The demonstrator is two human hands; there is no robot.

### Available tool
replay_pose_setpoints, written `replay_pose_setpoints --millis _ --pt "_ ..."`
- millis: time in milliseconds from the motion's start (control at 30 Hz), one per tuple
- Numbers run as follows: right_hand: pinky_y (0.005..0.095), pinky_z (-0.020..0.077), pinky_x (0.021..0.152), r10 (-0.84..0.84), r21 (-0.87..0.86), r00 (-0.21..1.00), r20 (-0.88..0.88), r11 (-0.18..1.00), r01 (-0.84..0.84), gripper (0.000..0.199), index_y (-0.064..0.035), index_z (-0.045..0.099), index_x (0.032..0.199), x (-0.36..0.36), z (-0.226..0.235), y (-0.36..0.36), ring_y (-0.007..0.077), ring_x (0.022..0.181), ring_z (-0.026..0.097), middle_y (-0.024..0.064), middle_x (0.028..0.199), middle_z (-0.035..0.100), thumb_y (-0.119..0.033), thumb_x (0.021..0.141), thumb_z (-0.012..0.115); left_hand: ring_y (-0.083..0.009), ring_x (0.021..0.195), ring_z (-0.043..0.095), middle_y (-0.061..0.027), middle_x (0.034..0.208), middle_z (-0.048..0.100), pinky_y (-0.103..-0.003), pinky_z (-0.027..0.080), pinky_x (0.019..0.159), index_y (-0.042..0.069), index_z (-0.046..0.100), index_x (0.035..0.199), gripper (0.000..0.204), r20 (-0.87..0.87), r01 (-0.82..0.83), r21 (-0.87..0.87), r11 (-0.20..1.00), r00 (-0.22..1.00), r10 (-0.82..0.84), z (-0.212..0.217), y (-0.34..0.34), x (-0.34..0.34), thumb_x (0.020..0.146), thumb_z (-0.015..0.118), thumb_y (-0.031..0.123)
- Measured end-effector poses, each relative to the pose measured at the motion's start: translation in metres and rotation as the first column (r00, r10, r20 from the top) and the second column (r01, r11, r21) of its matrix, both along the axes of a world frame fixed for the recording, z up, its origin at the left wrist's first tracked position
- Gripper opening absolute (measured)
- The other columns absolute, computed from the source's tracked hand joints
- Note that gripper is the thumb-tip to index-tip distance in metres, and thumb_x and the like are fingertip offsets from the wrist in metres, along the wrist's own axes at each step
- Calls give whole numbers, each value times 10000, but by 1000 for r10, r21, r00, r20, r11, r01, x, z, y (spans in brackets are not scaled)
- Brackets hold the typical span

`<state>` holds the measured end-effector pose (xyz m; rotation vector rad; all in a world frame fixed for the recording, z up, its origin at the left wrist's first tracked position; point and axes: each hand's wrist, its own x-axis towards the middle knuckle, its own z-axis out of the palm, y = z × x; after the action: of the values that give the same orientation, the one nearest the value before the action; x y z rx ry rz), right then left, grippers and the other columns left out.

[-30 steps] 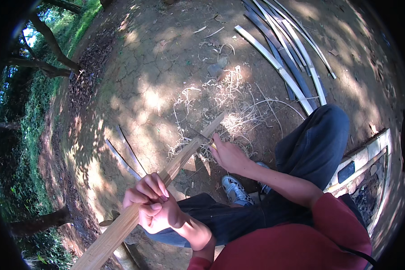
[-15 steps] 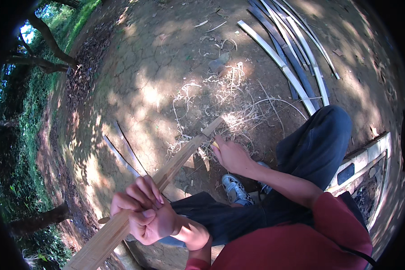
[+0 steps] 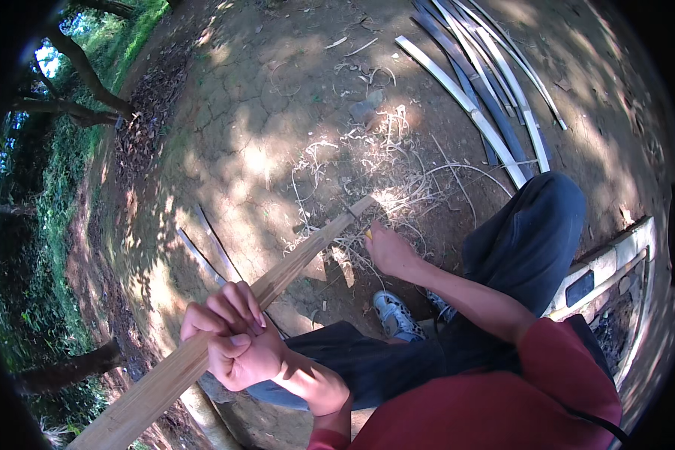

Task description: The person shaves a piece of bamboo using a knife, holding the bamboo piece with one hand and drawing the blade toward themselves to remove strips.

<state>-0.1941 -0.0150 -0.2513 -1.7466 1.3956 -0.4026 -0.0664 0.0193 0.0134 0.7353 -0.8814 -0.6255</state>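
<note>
A long, flat strip of bamboo or wood point(image 3: 300, 264) slants from the lower left up to the middle of the view. Partway along it, my left hand point(image 3: 236, 334) is closed around the strip, thumb on the near side. Close to the strip's far end, my right hand point(image 3: 392, 251) is closed on a small knife with a yellow handle point(image 3: 368, 234), mostly hidden in the fist. Its dark blade point(image 3: 350, 213) appears to lie across the strip. Pale curled shavings point(image 3: 397, 191) are scattered on the ground beyond and under that end.
A bundle of long split strips point(image 3: 495, 90) lies at the far right. Two thinner strips point(image 3: 202, 251) rest on the ground left of my left hand. A pale frame-like object point(image 3: 607, 270) stands by my right knee point(image 3: 532, 232). Tree trunks point(image 3: 82, 64) rise at the left.
The strip and my left hand have shifted slightly up and left. My right hand has moved a little to the right and up, still with the knife at the strip's far end.
</note>
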Motion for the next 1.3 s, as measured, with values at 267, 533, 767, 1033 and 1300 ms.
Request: replay_pose_setpoints --millis 267,533,767,1033,1300 --pt "507 500 669 24 26 999 -32 999 -23 277 75 438 1025 -4 13 -2 448 731 618 269 694 608 -176 914 471 -110 418 181 -10 467 215 -219 252 350 87 295 565 151 32 18 -30 999 999 -17 -3 2 -8 509 413 11" --pt "517 492 669 1 -6 999 50 1000 0 275 75 469 1007 -6 -15 -4 452 734 615 294 740 606 -176 898 495 -115 427 205 -9 488 236 -220 243 367 85 288 532 153 48 53 -7 999 997 -53 -2 2 -2 531 421 9" --pt "518 482 620 63 -46 993 96 997 -59 264 62 460 1015 8 13 2 434 684 617 257 698 610 -171 898 499 -118 417 210 -14 478 238 -227 244 365 74 298 545 142 9 11 -22 1000 1000 -11 -4 3 12 522 421 9" --pt "503 498 656 101 -15 994 27 995 -101 259 41 426 1047 11 20 -2 401 706 635 233 696 619 -180 916 461 -128 423 206 -20 490 230 -231 242 371 73 295 539 147 21 16 -10 1000 1000 -16 -3 6 12 521 424 6" --pt "508 482 750 -21 160 1000 23 987 17 286 41 499 1055 17 -11 -9 387 872 619 315 836 596 -204 910 472 -132 445 233 -16 519 233 -244 249 391 84 270 511 191 33 26 3 1000 999 -26 -7 11 17 544 439 3"
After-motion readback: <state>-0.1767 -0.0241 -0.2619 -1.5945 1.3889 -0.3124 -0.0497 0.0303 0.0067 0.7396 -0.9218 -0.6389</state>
